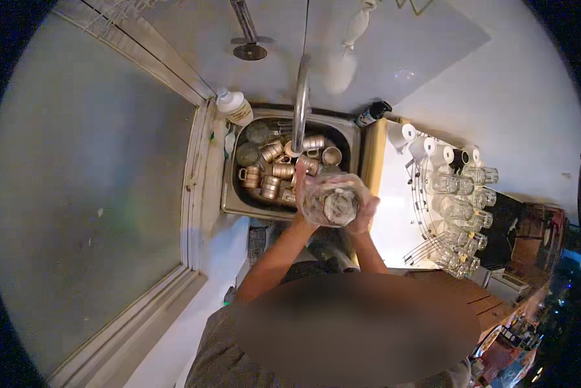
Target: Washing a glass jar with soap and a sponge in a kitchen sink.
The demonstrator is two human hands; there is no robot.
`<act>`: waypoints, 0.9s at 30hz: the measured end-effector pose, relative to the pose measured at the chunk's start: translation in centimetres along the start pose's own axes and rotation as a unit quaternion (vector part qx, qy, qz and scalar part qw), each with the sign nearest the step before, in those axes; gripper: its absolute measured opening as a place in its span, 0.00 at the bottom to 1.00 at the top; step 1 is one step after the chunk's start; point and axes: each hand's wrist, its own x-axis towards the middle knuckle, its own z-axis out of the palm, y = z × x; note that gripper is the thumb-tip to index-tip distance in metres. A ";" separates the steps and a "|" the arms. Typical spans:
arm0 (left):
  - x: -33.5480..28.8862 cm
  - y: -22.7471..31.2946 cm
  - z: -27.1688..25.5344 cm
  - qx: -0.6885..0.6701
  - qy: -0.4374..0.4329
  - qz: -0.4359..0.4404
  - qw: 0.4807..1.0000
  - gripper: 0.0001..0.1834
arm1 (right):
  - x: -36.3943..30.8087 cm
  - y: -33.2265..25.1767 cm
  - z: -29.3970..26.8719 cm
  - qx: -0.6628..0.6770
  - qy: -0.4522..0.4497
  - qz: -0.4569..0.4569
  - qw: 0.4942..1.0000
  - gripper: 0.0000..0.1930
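Between both hands I hold a clear glass [340, 205], its thick round end facing up, over the front edge of the sink [235, 205]. My left hand [305, 196] is wrapped round its left side, and my right hand [366, 213] grips its right side. Behind the glass, several copper-coloured mugs [282, 171] lie jumbled in the sink, some on their sides. Clear glasses [247, 154] rest at the basin's left. A curved metal tap [301, 97] reaches over the mugs. The glass hides part of the basin and some fingers.
A white bottle [234, 107] stands at the sink's back left corner, a dark bottle [373, 113] at the back right. On the white counter [394, 213] to the right, several clear glasses [458, 208] stand in rows near white cylinders [426, 147]. A window [109, 181] borders the left.
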 end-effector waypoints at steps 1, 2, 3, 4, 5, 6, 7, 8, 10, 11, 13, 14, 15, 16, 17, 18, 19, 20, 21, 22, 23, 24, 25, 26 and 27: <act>0.4 -0.3 0.7 -0.145 -0.152 -0.085 0.974 0.56 | 0.0 -0.4 -0.6 0.020 -0.025 -0.068 0.997 0.31; 0.5 -0.6 1.5 -0.142 -0.150 -0.083 0.975 0.56 | 0.4 -1.6 -0.1 0.025 -0.025 -0.069 0.997 0.31; 0.6 -0.8 2.1 -0.209 -0.195 -0.082 0.955 0.56 | 1.0 -3.3 0.7 -0.050 -0.062 -0.133 0.988 0.28; 0.6 -0.9 2.4 -0.275 -0.238 -0.081 0.928 0.56 | 1.3 -4.6 1.2 -0.124 -0.097 -0.197 0.968 0.27; 0.6 -0.8 2.3 -0.274 -0.237 -0.082 0.929 0.56 | 1.3 -5.2 1.1 -0.129 -0.105 -0.210 0.963 0.21; 0.6 -0.7 2.1 -0.254 -0.247 -0.098 0.930 0.55 | 1.4 -5.4 0.6 -0.128 -0.104 -0.210 0.964 0.21; 0.5 -0.6 1.8 -0.234 -0.257 -0.115 0.931 0.55 | 1.6 -5.5 -0.2 -0.220 -0.156 -0.283 0.921 0.20; 0.3 -0.5 1.7 -0.213 -0.265 -0.129 0.931 0.55 | 1.6 -5.5 -0.8 -0.305 -0.207 -0.348 0.862 0.18; -0.3 -1.1 4.1 -0.253 -0.243 -0.134 0.927 0.55 | 1.0 -7.0 -1.6 -0.365 -0.237 -0.328 0.838 0.14; -0.5 -0.9 4.1 -0.242 -0.233 -0.144 0.931 0.55 | 0.9 -7.6 -1.8 -0.392 -0.259 -0.331 0.819 0.13; -0.4 -0.3 2.2 -0.156 -0.202 -0.113 0.960 0.57 | 0.4 -7.9 -2.0 -0.411 -0.267 -0.340 0.803 0.17; -0.4 -0.3 1.9 -0.156 -0.201 -0.113 0.960 0.57 | 0.2 -7.7 -2.5 -0.411 -0.267 -0.339 0.803 0.17; -0.4 -0.2 1.7 -0.153 -0.138 -0.079 0.975 0.56 | 0.0 -7.5 -3.2 -0.440 -0.264 -0.343 0.787 0.17; -0.5 -0.2 1.4 -0.149 -0.075 -0.045 0.985 0.55 | -0.2 -7.4 -3.6 -0.469 -0.260 -0.347 0.769 0.17; -0.6 -0.2 1.2 -0.149 -0.074 -0.046 0.985 0.55 | -0.3 -7.6 -3.7 -0.471 -0.243 -0.347 0.774 0.17; -0.7 -0.1 1.1 -0.144 -0.089 -0.058 0.984 0.54 | -0.3 -7.8 -3.8 -0.471 -0.243 -0.347 0.774 0.17; -0.7 0.0 0.9 -0.139 -0.104 -0.070 0.982 0.53 | -0.3 -8.1 -4.0 -0.480 -0.243 -0.338 0.772 0.16; -0.7 0.0 0.7 -0.139 -0.104 -0.070 0.982 0.53 | -0.4 -8.3 -4.1 -0.489 -0.243 -0.329 0.771 0.15; -0.5 0.0 0.5 -0.143 -0.143 -0.051 0.978 0.58 | -0.5 -8.2 -4.2 -0.489 -0.243 -0.329 0.771 0.15; -0.4 0.1 0.3 -0.147 -0.182 -0.032 0.972 0.62 | -0.6 -7.9 -4.2 -0.485 -0.228 -0.331 0.777 0.13; -0.4 0.3 0.3 -0.147 -0.182 -0.033 0.972 0.62 | -0.7 -7.8 -4.3 -0.480 -0.213 -0.332 0.783 0.11; -0.5 0.5 0.3 -0.118 -0.134 -0.027 0.984 0.55 | -0.8 -7.7 -4.3 -0.481 -0.212 -0.332 0.783 0.11; -0.6 0.7 0.3 -0.088 -0.086 -0.022 0.992 0.48 | -0.9 -7.7 -4.3 -0.482 -0.209 -0.327 0.786 0.10; -0.6 0.6 0.4 -0.088 -0.085 -0.023 0.992 0.48 | -1.0 -7.7 -4.2 -0.483 -0.205 -0.321 0.788 0.09; -0.6 0.6 0.5 -0.086 -0.092 -0.023 0.992 0.48 | -1.2 -7.6 -4.3 -0.483 -0.204 -0.320 0.789 0.09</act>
